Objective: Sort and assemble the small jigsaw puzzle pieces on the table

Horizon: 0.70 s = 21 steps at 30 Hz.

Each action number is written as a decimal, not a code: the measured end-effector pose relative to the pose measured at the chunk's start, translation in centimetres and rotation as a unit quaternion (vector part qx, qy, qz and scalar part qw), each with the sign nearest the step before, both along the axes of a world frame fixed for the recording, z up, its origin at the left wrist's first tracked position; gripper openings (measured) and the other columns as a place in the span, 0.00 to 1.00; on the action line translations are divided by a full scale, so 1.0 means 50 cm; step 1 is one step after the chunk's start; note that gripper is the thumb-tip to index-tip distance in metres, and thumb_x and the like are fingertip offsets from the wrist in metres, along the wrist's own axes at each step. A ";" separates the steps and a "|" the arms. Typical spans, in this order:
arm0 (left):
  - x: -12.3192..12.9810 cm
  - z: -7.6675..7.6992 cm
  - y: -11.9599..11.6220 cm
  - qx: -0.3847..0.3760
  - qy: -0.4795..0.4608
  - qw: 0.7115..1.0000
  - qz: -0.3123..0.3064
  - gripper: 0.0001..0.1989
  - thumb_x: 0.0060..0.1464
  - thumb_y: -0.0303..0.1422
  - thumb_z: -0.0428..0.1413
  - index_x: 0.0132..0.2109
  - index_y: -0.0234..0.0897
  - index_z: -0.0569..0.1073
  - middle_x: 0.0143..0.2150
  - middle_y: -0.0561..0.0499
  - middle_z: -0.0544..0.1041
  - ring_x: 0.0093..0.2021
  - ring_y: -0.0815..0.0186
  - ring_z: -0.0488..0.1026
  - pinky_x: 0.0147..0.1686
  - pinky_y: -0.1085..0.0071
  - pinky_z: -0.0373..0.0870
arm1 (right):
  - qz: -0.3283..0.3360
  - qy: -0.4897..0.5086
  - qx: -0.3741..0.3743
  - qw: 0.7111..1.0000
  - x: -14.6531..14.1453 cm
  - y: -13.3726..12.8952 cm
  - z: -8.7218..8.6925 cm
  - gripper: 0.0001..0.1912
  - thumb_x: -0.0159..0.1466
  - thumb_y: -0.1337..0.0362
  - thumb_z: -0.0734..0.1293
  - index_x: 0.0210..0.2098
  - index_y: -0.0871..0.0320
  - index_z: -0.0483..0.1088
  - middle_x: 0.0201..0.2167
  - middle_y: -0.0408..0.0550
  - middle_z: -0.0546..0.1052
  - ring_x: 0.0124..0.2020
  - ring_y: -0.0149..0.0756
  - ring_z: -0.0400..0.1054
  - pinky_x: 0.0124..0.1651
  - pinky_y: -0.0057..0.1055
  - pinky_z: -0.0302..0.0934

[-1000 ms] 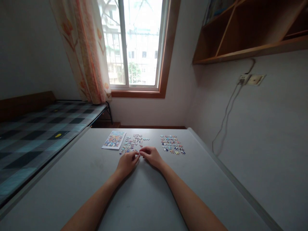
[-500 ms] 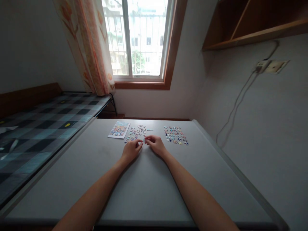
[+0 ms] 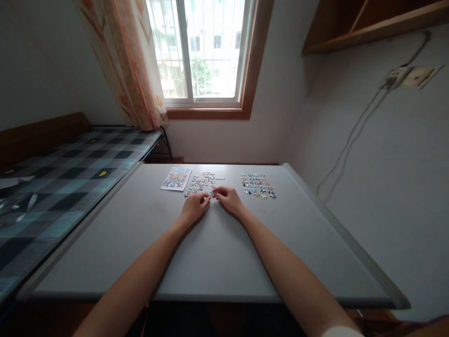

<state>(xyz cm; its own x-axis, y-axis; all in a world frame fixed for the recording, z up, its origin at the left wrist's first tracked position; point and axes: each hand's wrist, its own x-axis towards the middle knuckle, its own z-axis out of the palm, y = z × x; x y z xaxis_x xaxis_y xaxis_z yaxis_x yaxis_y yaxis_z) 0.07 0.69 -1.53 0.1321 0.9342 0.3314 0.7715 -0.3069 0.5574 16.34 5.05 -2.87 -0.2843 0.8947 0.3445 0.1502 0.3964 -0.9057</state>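
Loose puzzle pieces point(image 3: 198, 183) lie on the grey table point(image 3: 217, 252), just beyond my two hands. A second group of pieces point(image 3: 257, 185) is spread to the right. My left hand point(image 3: 197, 204) rests at the near edge of the first group, fingers pinched near a small piece. Facing it, my right hand point(image 3: 226, 196) has its fingertips closed on a small puzzle piece point(image 3: 212, 194). What the left fingertips hold, if anything, is too small to tell. A printed picture sheet point(image 3: 176, 179) lies left of the pieces.
A bed with a checked cover point(image 3: 115, 150) stands along the left side. Behind the table are a window point(image 3: 210, 56) and a curtain point(image 3: 129, 61). A socket with a cable point(image 3: 398, 77) and a wooden shelf point(image 3: 372, 28) are on the right wall.
The view has tilted down, so the table sits higher in the picture and its near edge shows. Both hands stay close together at the pieces, with hardly any visible movement.
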 end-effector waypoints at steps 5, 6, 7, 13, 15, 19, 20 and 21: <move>-0.001 -0.004 -0.001 -0.002 0.008 1.000 -0.001 0.12 0.55 0.38 0.52 0.37 0.37 0.78 0.22 0.54 0.73 0.23 0.71 0.66 0.27 0.75 0.57 | -0.009 -0.021 0.014 1.000 0.000 0.000 0.001 0.08 0.55 0.67 0.65 0.32 0.61 0.75 0.29 0.47 0.78 0.30 0.33 0.72 0.36 0.29 0.64; -0.001 -0.004 -0.001 -0.002 0.008 1.000 -0.001 0.12 0.54 0.38 0.52 0.37 0.38 0.78 0.22 0.54 0.73 0.23 0.71 0.66 0.27 0.75 0.57 | -0.008 -0.024 0.015 1.000 0.000 0.000 0.001 0.08 0.55 0.67 0.65 0.32 0.61 0.75 0.29 0.48 0.78 0.31 0.33 0.72 0.36 0.29 0.64; -0.002 -0.005 0.000 0.000 0.008 1.000 0.001 0.12 0.54 0.39 0.53 0.36 0.38 0.78 0.22 0.54 0.73 0.22 0.71 0.65 0.27 0.75 0.57 | -0.007 -0.027 0.016 0.999 0.001 0.000 0.002 0.08 0.55 0.67 0.65 0.32 0.61 0.75 0.29 0.48 0.78 0.31 0.33 0.72 0.37 0.29 0.64; -0.003 -0.004 0.003 0.005 -0.003 1.000 0.008 0.12 0.53 0.39 0.54 0.35 0.37 0.78 0.20 0.54 0.71 0.22 0.72 0.65 0.26 0.75 0.57 | 0.002 -0.024 0.015 1.000 0.002 0.000 0.002 0.08 0.55 0.67 0.65 0.32 0.61 0.75 0.30 0.48 0.78 0.32 0.33 0.72 0.38 0.30 0.64; -0.003 -0.003 0.002 0.007 -0.005 1.000 0.011 0.12 0.53 0.39 0.54 0.35 0.36 0.79 0.20 0.54 0.72 0.22 0.72 0.65 0.26 0.75 0.57 | 0.007 -0.025 0.015 1.000 0.002 0.000 0.001 0.08 0.55 0.67 0.65 0.32 0.61 0.75 0.30 0.48 0.78 0.32 0.33 0.71 0.37 0.30 0.64; -0.002 -0.002 0.002 0.002 -0.002 1.000 0.011 0.12 0.53 0.39 0.54 0.36 0.36 0.79 0.20 0.54 0.72 0.22 0.71 0.65 0.27 0.75 0.57 | 0.014 -0.021 0.011 1.000 0.001 0.001 0.001 0.08 0.55 0.67 0.65 0.32 0.61 0.75 0.30 0.48 0.78 0.32 0.34 0.71 0.38 0.30 0.64; -0.001 -0.002 0.001 0.001 0.000 1.000 0.010 0.12 0.54 0.39 0.54 0.36 0.37 0.79 0.20 0.54 0.72 0.22 0.71 0.65 0.27 0.75 0.57 | 0.013 -0.021 0.011 1.000 0.001 0.001 0.001 0.08 0.55 0.67 0.65 0.32 0.61 0.75 0.30 0.49 0.78 0.32 0.34 0.71 0.38 0.31 0.64; -0.001 -0.002 0.001 0.000 0.002 1.000 0.010 0.12 0.54 0.39 0.54 0.36 0.37 0.79 0.20 0.54 0.72 0.22 0.71 0.65 0.27 0.75 0.58 | 0.013 -0.022 0.012 1.000 0.001 0.000 0.002 0.08 0.55 0.67 0.65 0.32 0.61 0.75 0.31 0.49 0.78 0.32 0.34 0.71 0.38 0.31 0.64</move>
